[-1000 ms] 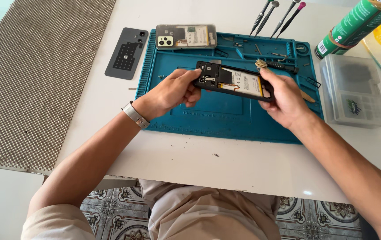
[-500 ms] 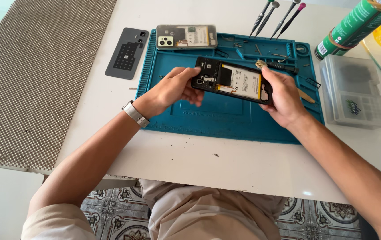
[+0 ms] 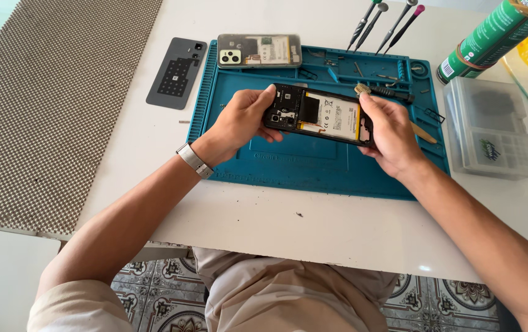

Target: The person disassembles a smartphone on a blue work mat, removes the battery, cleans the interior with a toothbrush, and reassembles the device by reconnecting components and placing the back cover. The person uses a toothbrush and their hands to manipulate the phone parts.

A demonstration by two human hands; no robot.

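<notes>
Both hands, left hand (image 3: 239,123) and right hand (image 3: 390,135), have lifted the opened phone (image 3: 319,115) slightly higher off the blue repair mat (image 3: 313,166), fingers clamped on its ends for inspection.

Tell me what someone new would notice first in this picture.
An opened phone, back off and battery showing, held at its ends by the left hand and right hand over a blue repair mat. A second phone lies at the mat's top edge, screwdrivers beyond it.
</notes>
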